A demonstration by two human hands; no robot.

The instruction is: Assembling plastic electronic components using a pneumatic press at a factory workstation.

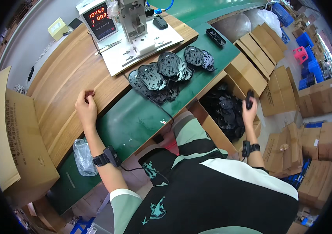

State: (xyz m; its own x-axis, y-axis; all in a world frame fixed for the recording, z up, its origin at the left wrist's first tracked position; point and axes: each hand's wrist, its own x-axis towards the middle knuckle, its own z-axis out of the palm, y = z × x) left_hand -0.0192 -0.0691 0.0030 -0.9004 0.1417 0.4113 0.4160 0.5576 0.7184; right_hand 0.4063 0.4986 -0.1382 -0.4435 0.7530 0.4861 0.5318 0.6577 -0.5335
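Note:
My right hand (249,112) grips a small black plastic part (249,99) at the right side of an open cardboard box (208,124). Inside that box lies a heap of black plastic parts (228,111). My left hand (86,106) rests on the wooden board (62,97), its fingers loosely curled and nothing seen in them. Right of it, a cluster of black shell-shaped plastic parts (152,78) lies piled on the green tabletop (123,128). One longer black part (215,38) sits apart near the far edge.
Beyond the board's middle stands a metal press (134,23) on a white base plate, beside a counter box with red digits (99,20). A big carton (29,136) stands at the left, near a clear plastic bag (84,158). Several cartons (279,91) fill the right.

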